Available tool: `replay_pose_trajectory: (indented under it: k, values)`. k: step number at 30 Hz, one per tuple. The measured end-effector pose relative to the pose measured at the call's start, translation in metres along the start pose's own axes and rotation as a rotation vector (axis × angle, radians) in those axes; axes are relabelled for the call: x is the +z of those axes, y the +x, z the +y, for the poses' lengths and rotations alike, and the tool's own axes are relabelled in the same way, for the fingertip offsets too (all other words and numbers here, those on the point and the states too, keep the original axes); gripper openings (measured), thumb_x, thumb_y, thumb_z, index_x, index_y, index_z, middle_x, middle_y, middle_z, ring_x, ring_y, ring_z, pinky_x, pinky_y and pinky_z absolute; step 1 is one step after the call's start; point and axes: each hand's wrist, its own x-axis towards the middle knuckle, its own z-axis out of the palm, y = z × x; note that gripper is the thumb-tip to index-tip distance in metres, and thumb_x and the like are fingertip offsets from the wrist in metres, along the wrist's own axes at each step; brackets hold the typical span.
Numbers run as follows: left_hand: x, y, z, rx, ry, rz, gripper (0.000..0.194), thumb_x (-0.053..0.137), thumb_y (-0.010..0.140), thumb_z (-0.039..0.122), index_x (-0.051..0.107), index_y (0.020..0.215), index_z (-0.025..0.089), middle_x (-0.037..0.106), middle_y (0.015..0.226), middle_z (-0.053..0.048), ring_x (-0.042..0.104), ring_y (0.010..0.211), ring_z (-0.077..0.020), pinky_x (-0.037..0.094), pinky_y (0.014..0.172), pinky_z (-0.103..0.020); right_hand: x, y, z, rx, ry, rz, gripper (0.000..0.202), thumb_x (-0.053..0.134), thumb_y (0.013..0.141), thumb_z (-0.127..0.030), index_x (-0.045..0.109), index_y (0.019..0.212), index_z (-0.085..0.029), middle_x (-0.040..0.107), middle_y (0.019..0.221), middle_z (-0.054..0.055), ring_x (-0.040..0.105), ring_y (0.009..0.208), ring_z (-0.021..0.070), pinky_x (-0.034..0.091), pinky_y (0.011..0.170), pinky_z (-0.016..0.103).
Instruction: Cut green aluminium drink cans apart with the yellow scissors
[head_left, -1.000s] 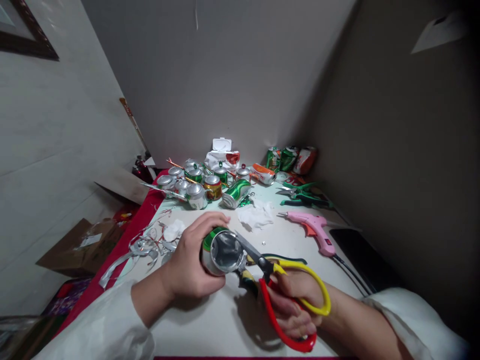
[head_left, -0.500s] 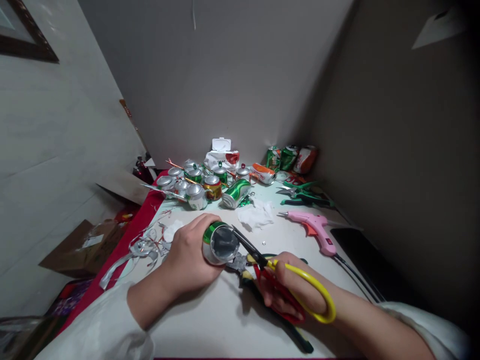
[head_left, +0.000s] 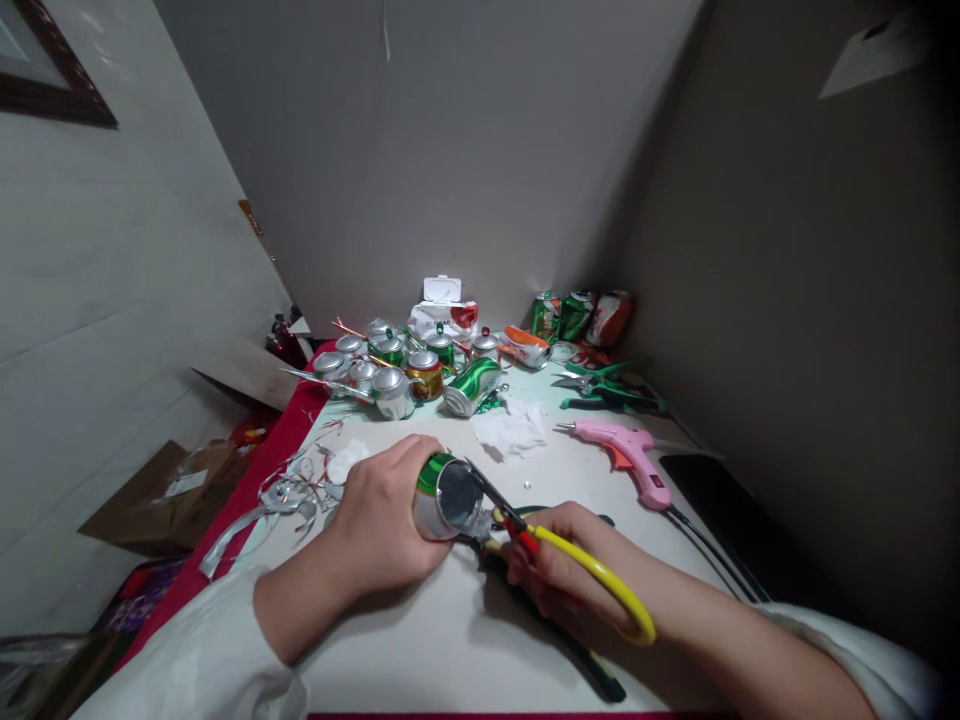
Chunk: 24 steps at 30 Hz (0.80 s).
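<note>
My left hand point(head_left: 390, 515) is wrapped round a green and silver drink can point(head_left: 433, 500), tilted so that its cut, open end faces right. My right hand point(head_left: 562, 560) grips scissors point(head_left: 592, 565) with one yellow and one red handle loop. The dark blades lie at the can's open rim; whether they touch the metal I cannot tell. Beneath both hands, on the table, lie pliers point(head_left: 577, 650) with dark green and yellow handles, their head partly hidden.
Small pots made from cans point(head_left: 391, 392) cluster at the back left, near a green can on its side point(head_left: 472, 387). Crumpled tissue point(head_left: 511, 428) lies mid-table. At right are a pink glue gun point(head_left: 626, 445) and green-handled cutters point(head_left: 600, 385). Metal strips point(head_left: 289, 500) litter the left edge.
The can has turned slightly and shifted right, showing more of its inside. The scissors' handles have come closer together, and my right hand has moved a little left.
</note>
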Motion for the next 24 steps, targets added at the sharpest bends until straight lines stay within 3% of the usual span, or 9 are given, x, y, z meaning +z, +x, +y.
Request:
replay_pose_trajectory:
  k: [5, 10, 16, 19, 24]
  values:
    - [0.002, 0.0, 0.001, 0.058, -0.111, 0.079, 0.05, 0.068, 0.063, 0.022, 0.054, 0.111, 0.02, 0.066, 0.117, -0.011, 0.055, 0.127, -0.0333, 0.047, 0.105, -0.045, 0.002, -0.001, -0.001, -0.146, -0.03, -0.031, 0.077, 0.032, 0.083, -0.084, 0.06, 0.074, -0.013, 0.048, 0.051, -0.001, 0.042, 0.045, 0.0096, 0.033, 0.043, 0.022]
    - [0.002, 0.0, 0.005, 0.075, -0.17, 0.106, 0.049, 0.064, 0.064, 0.014, 0.054, 0.112, 0.02, 0.067, 0.114, -0.009, 0.049, 0.134, -0.0309, 0.042, 0.111, -0.045, 0.004, -0.002, -0.003, -0.17, -0.02, -0.042, 0.073, 0.031, 0.087, -0.08, 0.057, 0.071, -0.014, 0.047, 0.048, -0.001, 0.042, 0.042, 0.0094, 0.033, 0.041, 0.022]
    - [-0.001, 0.001, 0.003, -0.021, -0.163, 0.014, 0.054, 0.066, 0.061, 0.016, 0.056, 0.114, 0.021, 0.064, 0.125, -0.01, 0.057, 0.123, -0.0325, 0.047, 0.103, -0.046, 0.01, -0.004, -0.005, -0.079, -0.017, 0.028, 0.07, 0.038, 0.084, -0.08, 0.055, 0.067, -0.014, 0.039, 0.044, -0.004, 0.035, 0.039, 0.007, 0.023, 0.037, 0.019]
    - [-0.003, 0.003, 0.003, -0.055, -0.175, -0.026, 0.052, 0.066, 0.06, 0.016, 0.057, 0.111, 0.021, 0.066, 0.115, -0.009, 0.064, 0.105, -0.0307, 0.051, 0.093, -0.044, 0.011, -0.003, -0.004, -0.048, 0.007, 0.042, 0.068, 0.041, 0.084, -0.08, 0.054, 0.066, -0.015, 0.038, 0.044, -0.005, 0.034, 0.039, 0.0063, 0.023, 0.036, 0.018]
    - [-0.006, 0.004, 0.005, -0.056, -0.273, -0.076, 0.045, 0.061, 0.057, 0.01, 0.057, 0.101, 0.02, 0.064, 0.095, -0.004, 0.062, 0.084, -0.0233, 0.05, 0.077, -0.036, 0.007, -0.003, -0.005, -0.024, 0.097, -0.079, 0.073, 0.038, 0.08, -0.085, 0.054, 0.065, -0.015, 0.039, 0.038, -0.005, 0.037, 0.032, 0.007, 0.027, 0.032, 0.018]
